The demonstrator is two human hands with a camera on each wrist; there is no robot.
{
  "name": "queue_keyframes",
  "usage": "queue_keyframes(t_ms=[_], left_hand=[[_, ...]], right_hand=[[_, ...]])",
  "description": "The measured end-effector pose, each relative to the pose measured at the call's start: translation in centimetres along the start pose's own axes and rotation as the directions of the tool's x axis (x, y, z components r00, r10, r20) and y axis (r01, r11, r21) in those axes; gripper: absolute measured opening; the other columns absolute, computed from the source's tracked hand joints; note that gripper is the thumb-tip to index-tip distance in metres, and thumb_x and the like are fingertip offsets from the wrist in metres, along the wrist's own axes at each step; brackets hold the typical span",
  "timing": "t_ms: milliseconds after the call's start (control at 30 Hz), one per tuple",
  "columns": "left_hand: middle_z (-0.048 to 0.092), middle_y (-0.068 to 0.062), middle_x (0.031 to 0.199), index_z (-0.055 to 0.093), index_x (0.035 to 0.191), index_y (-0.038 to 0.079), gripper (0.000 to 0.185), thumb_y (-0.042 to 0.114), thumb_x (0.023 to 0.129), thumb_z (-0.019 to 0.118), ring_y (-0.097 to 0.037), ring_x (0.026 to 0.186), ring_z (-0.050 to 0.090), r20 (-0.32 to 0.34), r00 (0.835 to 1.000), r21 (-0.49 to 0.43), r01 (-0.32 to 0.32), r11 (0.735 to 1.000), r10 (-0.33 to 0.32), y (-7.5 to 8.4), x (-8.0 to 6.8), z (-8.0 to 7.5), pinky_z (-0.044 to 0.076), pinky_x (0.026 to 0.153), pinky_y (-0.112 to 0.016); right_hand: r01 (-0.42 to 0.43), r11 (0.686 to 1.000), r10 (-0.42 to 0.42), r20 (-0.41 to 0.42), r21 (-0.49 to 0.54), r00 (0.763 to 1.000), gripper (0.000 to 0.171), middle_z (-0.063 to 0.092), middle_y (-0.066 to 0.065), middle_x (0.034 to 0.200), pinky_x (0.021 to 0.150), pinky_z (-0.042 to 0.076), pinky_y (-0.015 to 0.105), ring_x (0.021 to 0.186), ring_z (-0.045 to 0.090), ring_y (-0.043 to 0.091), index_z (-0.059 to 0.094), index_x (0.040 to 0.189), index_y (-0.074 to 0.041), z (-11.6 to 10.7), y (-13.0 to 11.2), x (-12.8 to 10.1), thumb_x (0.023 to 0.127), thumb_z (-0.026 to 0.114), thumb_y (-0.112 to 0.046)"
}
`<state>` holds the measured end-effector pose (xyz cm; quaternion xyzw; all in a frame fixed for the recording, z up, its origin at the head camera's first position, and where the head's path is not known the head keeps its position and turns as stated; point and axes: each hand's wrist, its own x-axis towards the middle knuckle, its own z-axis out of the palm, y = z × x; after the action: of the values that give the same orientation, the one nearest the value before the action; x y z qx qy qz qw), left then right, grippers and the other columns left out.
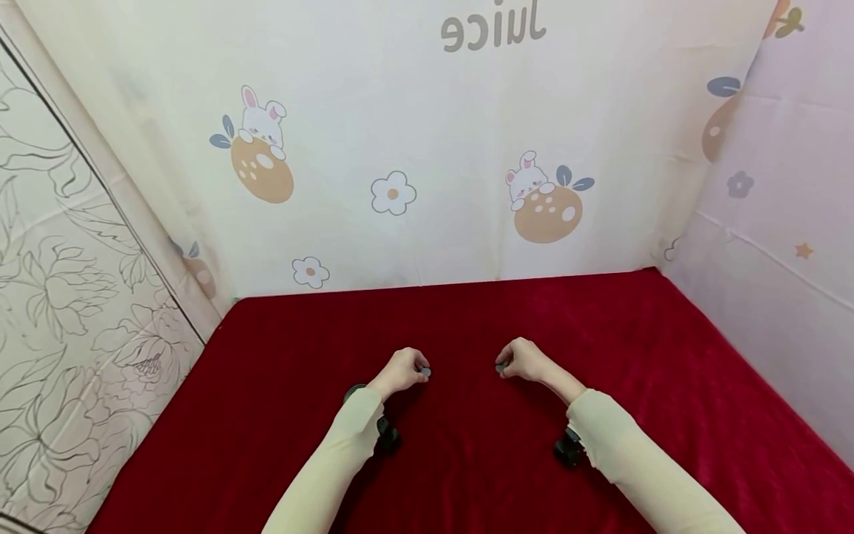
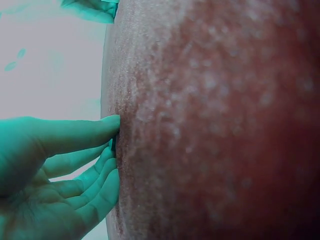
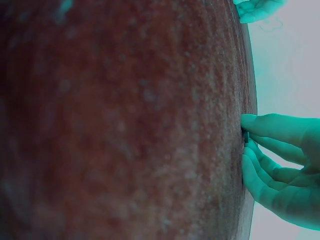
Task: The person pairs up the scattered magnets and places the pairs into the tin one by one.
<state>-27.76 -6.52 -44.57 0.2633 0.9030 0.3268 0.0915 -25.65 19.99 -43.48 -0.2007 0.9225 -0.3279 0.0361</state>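
Cream sleeves come in from the near edge of the red cloth (image 1: 667,386), each wrist carrying a small black camera. Beyond them, the left hand (image 1: 400,371) rests knuckles-up near the middle of that cloth, its thumb and fingers curled to pinch a small grey piece (image 1: 424,371) at the fingertips. The right hand (image 1: 523,361) mirrors it a little apart to the right, pinching a second small grey piece (image 1: 500,367) in the same way. Both wrist views show fingertips pressed down against the cloth with something dark between them, too small to make out. Both pieces seem already picked up or held at the cloth; nothing else lies on it. Behind the cloth stands a pale sheet (image 1: 427,133) printed with rabbits, flowers and the word Juice.
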Motion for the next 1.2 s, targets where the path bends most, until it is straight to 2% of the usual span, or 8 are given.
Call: queue_keyframes(t_ms=[200,433,700,933,1200], left_hand=[[0.063,-0.011,0.086,0.065,0.091,-0.004,0.015,0.002,0.076,0.066,-0.021,0.08,0.059,0.007,1.0,0.009,0.019,1.0,-0.019,0.5,0.2,0.1,0.049,0.069,-0.028],[0.063,-0.013,0.089,0.064,0.093,-0.003,0.016,0.003,0.078,0.065,-0.023,0.082,0.059,0.038,0.999,0.0,0.023,1.0,-0.023,1.4,0.2,0.1,0.049,0.069,-0.028],[0.064,-0.01,0.086,0.066,0.091,-0.001,0.015,0.005,0.077,0.066,-0.019,0.079,0.059,0.041,0.999,0.014,0.0,1.0,-0.001,1.7,0.7,0.9,0.048,0.067,-0.025],[0.063,-0.009,0.088,0.066,0.093,-0.001,0.016,0.006,0.078,0.067,-0.019,0.08,0.059,0.056,0.998,0.013,-0.001,1.0,0.0,2.3,0.9,1.4,0.048,0.068,-0.025],[0.064,-0.007,0.085,0.066,0.091,0.001,0.015,0.007,0.078,0.067,-0.015,0.077,0.059,0.067,0.998,0.015,0.001,1.0,-0.002,2.8,1.2,1.9,0.047,0.066,-0.023]], right_hand=[[0.034,0.999,-0.034,-0.011,-0.018,0.999,0.012,0.065,0.01,0.071,0.054,0.046,0.022,0.061,0.058,0.012,0.068,0.077,0.007,0.0,-0.1,0.0,0.065,0.067,0.006],[0.01,1.0,-0.01,0.007,-0.015,1.0,0.011,0.065,0.009,0.072,0.056,0.047,0.024,0.062,0.058,0.012,0.068,0.078,0.005,0.4,-0.7,0.3,0.067,0.068,0.003],[0.035,0.999,-0.034,0.023,-0.014,0.999,0.011,0.065,0.008,0.072,0.057,0.047,0.023,0.062,0.057,0.012,0.068,0.078,0.004,0.9,-1.4,0.7,0.067,0.068,0.003],[0.089,0.996,-0.088,0.037,-0.024,0.995,0.009,0.065,0.008,0.07,0.056,0.046,0.022,0.06,0.056,0.009,0.068,0.075,0.004,1.3,-1.7,1.1,0.066,0.068,0.002],[0.082,0.997,-0.081,0.055,-0.009,0.995,0.009,0.065,0.007,0.07,0.055,0.045,0.021,0.059,0.055,0.007,0.068,0.076,0.003,2.0,-2.5,1.5,0.067,0.068,0.002]])
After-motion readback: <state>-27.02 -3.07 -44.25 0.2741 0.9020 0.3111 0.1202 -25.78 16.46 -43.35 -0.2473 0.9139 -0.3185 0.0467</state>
